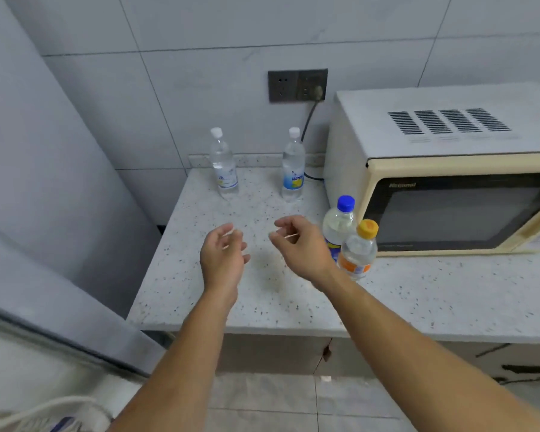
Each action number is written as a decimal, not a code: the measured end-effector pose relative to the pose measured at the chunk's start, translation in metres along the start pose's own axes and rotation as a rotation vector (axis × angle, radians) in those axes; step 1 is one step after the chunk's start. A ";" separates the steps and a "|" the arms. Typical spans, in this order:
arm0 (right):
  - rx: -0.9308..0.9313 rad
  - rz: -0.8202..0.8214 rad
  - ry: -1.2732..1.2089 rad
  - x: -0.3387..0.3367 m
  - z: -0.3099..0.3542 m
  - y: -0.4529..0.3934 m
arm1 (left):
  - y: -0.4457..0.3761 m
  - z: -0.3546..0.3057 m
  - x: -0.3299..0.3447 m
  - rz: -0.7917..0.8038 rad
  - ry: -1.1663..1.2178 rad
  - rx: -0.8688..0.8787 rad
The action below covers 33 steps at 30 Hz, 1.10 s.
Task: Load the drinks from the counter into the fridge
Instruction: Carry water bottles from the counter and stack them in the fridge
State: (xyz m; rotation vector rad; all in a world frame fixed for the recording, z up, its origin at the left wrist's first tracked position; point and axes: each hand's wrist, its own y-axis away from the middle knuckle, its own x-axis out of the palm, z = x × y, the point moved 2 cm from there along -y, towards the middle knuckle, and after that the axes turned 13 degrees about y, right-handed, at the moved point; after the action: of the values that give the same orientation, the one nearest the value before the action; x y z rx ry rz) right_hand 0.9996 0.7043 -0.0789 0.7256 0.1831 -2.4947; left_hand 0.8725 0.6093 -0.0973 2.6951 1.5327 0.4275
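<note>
Head view: two bare hands hover over a speckled counter in a grey-tiled kitchen corner, four drink bottles standing on it.

Both hands hold nothing: the left hand is loosely spread with fingers slightly curled, and the right hand has relaxed, half-curled fingers, both above bare stone near the counter's middle. Two white-capped bottles stand upright by the back edge, well apart: the left clear bottle and the right clear bottle. A blue-capped bottle and an orange-capped bottle stand close together just in front of the cream microwave, beside the right wrist. On the tiled wall a dark socket plate holds a plug whose cord drops behind the microwave. The grey fridge rises at the left, beside the counter's end. Below the counter edge are cabinet fronts and a tiled floor.
</note>
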 end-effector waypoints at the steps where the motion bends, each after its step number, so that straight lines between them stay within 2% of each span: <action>1: -0.020 -0.021 0.004 -0.005 0.012 -0.020 | -0.010 -0.005 0.006 -0.030 0.030 0.010; 5: -0.065 -0.046 0.080 -0.026 0.049 -0.096 | -0.048 -0.022 0.027 -0.144 0.099 0.021; 9: -0.119 -0.029 0.258 -0.044 0.075 -0.168 | -0.095 -0.034 0.051 -0.185 0.020 0.061; 11: -0.145 -0.021 0.412 -0.054 0.083 -0.200 | -0.120 -0.036 0.061 -0.165 -0.097 0.089; 15: -0.170 0.017 0.701 -0.075 0.085 -0.259 | -0.174 -0.040 0.071 -0.119 -0.482 0.153; 18: -0.163 0.088 0.911 -0.081 0.079 -0.294 | -0.213 -0.044 0.080 -0.115 -0.630 0.176; 23: -0.177 0.242 1.160 -0.074 0.064 -0.335 | -0.263 -0.051 0.100 -0.109 -0.815 0.242; 27: -0.258 0.316 1.262 -0.065 0.058 -0.347 | -0.292 -0.061 0.115 -0.024 -1.000 0.298; 29: -0.315 0.354 1.309 -0.063 0.056 -0.347 | -0.301 -0.063 0.117 0.036 -1.066 0.263; 33: -0.386 0.366 1.337 -0.060 0.052 -0.342 | -0.298 -0.061 0.113 0.102 -1.094 0.279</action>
State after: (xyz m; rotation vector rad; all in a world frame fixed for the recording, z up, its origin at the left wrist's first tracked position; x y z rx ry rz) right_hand 0.8386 1.0082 -0.0085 1.8871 0.8548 -1.2212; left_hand 0.6615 0.8523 -0.0557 2.3758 1.1179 -1.1438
